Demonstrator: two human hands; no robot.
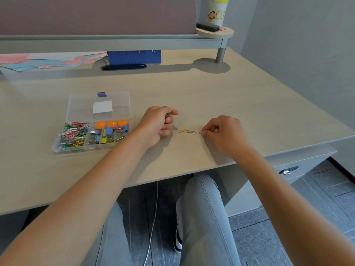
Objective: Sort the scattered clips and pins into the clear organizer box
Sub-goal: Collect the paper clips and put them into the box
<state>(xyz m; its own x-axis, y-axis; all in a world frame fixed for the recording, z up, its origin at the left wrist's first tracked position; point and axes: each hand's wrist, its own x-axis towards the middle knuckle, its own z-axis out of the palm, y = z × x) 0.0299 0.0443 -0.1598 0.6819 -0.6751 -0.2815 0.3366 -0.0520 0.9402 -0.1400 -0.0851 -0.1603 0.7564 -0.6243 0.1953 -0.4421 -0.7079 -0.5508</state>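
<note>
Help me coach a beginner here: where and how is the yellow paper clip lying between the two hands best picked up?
The yellow paper clip lies flat on the desk, long axis roughly left to right, with open desk around it. Probably best to come from above and pinch across its narrow width near the middle, or tip up one rounded end with a fingertip first, since flat wire offers little height.

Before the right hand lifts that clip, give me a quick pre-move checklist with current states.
1. Right hand fingertips on the small clip at the desk: ok, a secure pinch cannot tell.
2. Left hand curled around collected metal pieces: ok, count cannot tell.
3. Organizer box lid open: ok.
4. Paper clip compartment has room: cannot tell, already heaped.
5. Yellow clip and the clip beside it still on the desk: not ok, unsorted.
</note>
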